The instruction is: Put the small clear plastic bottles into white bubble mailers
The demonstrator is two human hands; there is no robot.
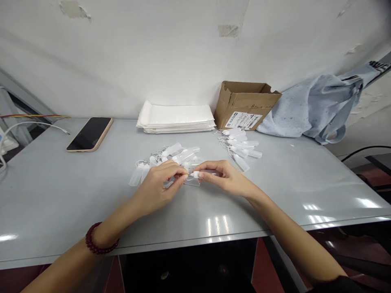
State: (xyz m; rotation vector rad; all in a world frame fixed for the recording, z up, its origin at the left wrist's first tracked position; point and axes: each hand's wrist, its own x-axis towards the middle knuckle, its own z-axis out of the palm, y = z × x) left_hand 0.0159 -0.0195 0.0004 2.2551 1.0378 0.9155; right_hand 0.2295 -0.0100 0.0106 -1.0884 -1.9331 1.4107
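My right hand [224, 177] is closed around a small translucent plastic squeeze bottle [195, 174]. Its white neck points left, toward my other hand. Thumb and fingertips of my left hand [161, 181] are pinched together at the bottle's tip; what sits between them is too small to make out. Behind and under both hands lies a loose pile of similar bottles [172, 149], some with thin white loops at the top. A second group of bottles [241, 151] lies to the right, farther back, with their loops toward the left.
A stack of white sleeves or envelopes [177, 114] lies against the wall. Beside it stands an open cardboard box [249, 103] with a label. At right is a light blue cloth bag [305, 108]. A phone [90, 134] and a white cable [39, 123] are on the grey table [76, 191] at left.
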